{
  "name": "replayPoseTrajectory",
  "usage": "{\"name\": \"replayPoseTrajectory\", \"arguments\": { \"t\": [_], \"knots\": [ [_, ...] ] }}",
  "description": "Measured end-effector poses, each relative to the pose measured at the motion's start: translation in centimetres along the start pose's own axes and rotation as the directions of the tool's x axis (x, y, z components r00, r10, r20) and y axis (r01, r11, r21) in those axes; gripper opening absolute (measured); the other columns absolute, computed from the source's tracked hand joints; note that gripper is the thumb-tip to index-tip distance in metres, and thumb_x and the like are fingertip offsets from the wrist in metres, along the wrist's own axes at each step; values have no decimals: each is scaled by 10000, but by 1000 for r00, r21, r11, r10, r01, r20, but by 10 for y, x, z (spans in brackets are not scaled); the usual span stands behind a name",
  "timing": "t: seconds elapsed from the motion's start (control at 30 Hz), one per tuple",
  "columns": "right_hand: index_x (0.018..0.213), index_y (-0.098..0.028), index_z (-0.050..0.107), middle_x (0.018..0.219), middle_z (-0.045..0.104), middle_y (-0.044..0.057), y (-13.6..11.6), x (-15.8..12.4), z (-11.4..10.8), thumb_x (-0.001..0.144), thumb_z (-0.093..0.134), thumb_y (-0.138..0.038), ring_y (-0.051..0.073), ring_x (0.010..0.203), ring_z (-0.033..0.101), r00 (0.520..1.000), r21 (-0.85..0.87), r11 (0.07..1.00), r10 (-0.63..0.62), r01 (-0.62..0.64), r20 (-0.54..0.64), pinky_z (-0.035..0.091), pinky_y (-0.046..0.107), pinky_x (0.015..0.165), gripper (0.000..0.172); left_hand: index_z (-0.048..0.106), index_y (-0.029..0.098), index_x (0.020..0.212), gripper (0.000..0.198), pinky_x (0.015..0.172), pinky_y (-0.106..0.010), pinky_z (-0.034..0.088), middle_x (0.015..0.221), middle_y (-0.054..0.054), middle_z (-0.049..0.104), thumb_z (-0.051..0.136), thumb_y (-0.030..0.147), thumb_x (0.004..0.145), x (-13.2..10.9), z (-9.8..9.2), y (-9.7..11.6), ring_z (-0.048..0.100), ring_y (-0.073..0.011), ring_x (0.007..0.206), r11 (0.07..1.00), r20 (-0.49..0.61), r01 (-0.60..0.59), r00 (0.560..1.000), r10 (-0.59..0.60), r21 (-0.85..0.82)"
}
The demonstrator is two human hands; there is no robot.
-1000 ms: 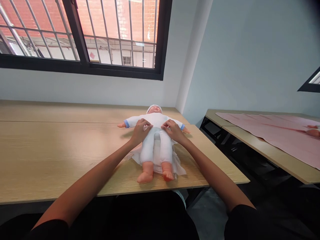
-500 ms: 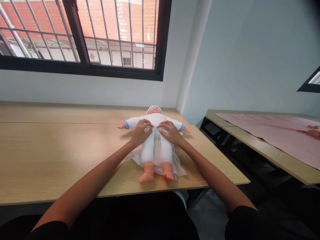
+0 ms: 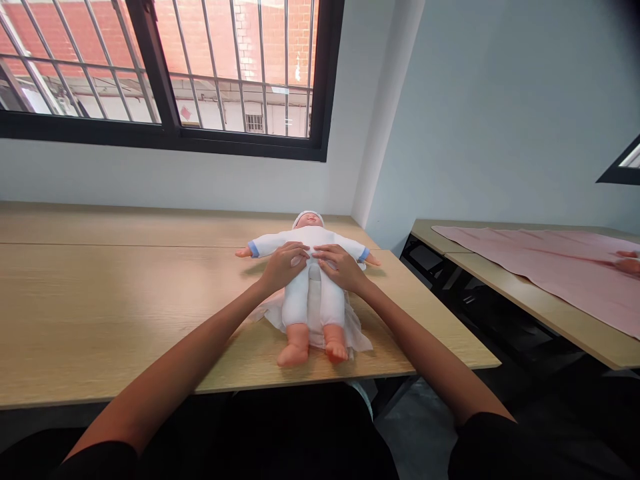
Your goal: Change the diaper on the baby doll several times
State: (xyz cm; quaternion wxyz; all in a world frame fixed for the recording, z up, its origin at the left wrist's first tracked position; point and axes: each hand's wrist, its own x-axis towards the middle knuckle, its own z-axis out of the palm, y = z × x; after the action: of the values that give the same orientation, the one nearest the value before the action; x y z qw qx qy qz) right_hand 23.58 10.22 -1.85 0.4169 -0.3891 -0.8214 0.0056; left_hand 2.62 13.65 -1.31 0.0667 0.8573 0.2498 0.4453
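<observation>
A baby doll [image 3: 310,293] in a white suit and cap lies on its back on the wooden table [image 3: 125,313], feet toward me, arms spread. A white cloth or nappy [image 3: 357,330] lies under its hips and legs. My left hand [image 3: 283,267] and my right hand [image 3: 340,265] rest on the doll's waist, fingers curled and pinching the white fabric at its middle, fingertips almost meeting.
A barred window [image 3: 165,73] runs above the far wall. To the right, across a gap, a second table [image 3: 545,307] carries a pink cloth [image 3: 550,260]; another person's hand [image 3: 629,261] shows at the right edge.
Both my hands have slid inward along the doll's waist, so the fingertips now nearly touch at its middle. The doll has stayed in place.
</observation>
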Motion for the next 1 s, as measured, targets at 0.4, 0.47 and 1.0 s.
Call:
{"name": "replayPoseTrajectory", "arguments": {
  "t": [0.4,0.47,1.0],
  "knots": [
    [1263,-224,629,1284,609,78,2,-2,2,921,466,-191,231,1218,558,998,-68,997,-44,41,-47,478,460,1071,381,715,197,1132,306,1027,-468,500,1158,-60,731,450,192,979,-2,2,1,602,-246,1214,989,10,-57,998,56,139],
    [1181,-218,659,1260,605,88,2,-2,3,913,481,-197,231,1215,558,998,-46,999,-25,22,-62,492,455,1049,323,717,190,1127,304,1027,-466,501,1150,-57,736,451,192,981,-1,2,0,602,-248,1215,989,12,-60,998,59,138],
    [1260,-224,660,1292,625,72,1,-4,2,950,470,-242,230,1222,564,998,-72,997,-37,33,-55,475,453,1079,363,719,192,1117,290,1004,-454,518,1134,-63,737,467,178,974,-1,1,2,621,-246,1175,989,-12,-90,996,92,121]
  ]
}}
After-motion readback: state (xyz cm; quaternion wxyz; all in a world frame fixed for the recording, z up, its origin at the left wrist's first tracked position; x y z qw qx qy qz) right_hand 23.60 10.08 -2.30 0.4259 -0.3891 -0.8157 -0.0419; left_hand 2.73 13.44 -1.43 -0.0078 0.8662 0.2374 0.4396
